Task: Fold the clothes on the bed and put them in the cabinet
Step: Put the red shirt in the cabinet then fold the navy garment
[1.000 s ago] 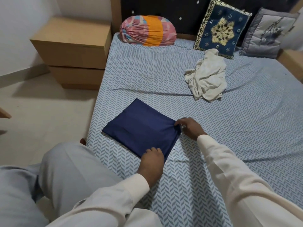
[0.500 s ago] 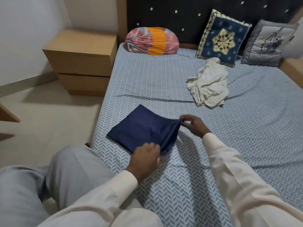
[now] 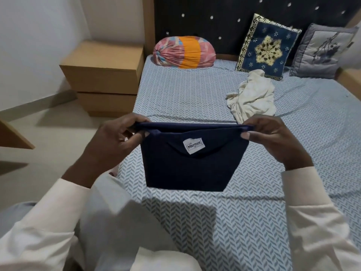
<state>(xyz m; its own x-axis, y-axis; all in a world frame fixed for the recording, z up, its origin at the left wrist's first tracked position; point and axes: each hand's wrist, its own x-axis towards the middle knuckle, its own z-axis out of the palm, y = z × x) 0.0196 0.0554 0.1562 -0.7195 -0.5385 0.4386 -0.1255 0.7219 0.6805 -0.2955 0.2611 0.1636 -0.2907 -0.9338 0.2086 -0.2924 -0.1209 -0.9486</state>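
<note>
Over bed [image 3: 254, 222] navy shirt [image 3: 187, 169] hangs upright, top edge running left-right.

The light is soft and moderate, without glare, and seems to come from above. The navy shirt [image 3: 191, 169] throws a broad grey shadow on the bed sheet [image 3: 254, 222] in the lower middle of the frame. The nightstand [image 3: 103, 75] throws a softer one on the floor [image 3: 48, 122] at the left. The centre is sharp: the shirt's label [image 3: 194, 146] is readable. Toward the edges straight lines bend, and the white sleeves [image 3: 316, 241] in the lower corners look slightly soft.
</note>
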